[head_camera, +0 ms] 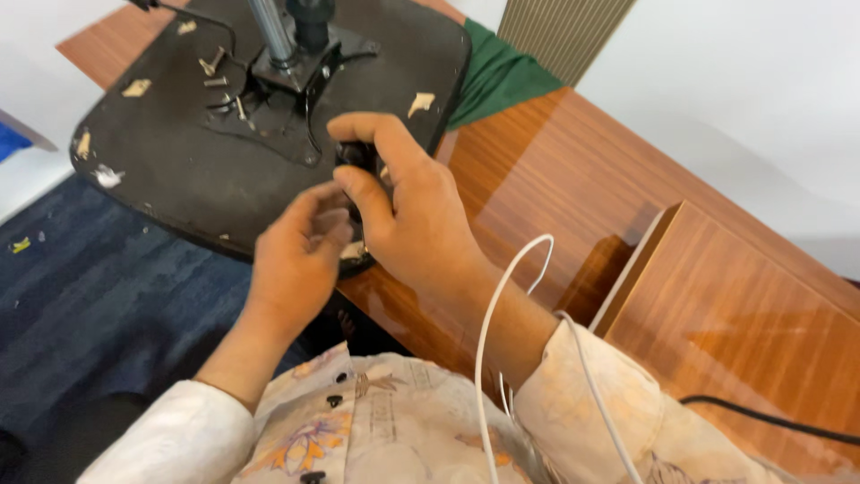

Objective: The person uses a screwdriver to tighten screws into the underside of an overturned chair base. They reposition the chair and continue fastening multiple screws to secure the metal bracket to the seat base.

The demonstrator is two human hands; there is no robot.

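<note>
An upturned black chair seat (pixel 179 161) lies on a glossy wooden table (pixel 555 161), its worn underside up, with a metal mounting plate (pixel 282 85) and a chrome post (pixel 269 31) at the top. My right hand (pixel 412 211) is closed around a small black part (pixel 358 157) at the seat's near edge. Just left of it, my left hand (pixel 296 255) has its fingers curled against the seat's rim; whether it holds anything is hidden. Loose screws (pixel 215 67) sit on the underside near the plate.
A green cloth (pixel 497 76) lies under the seat's far side. A raised wooden panel (pixel 743 305) stands at the right. A white cable (pixel 502 305) hangs in front of my chest, and a black cable (pixel 770 421) crosses the table. Blue carpet (pixel 81 287) lies below left.
</note>
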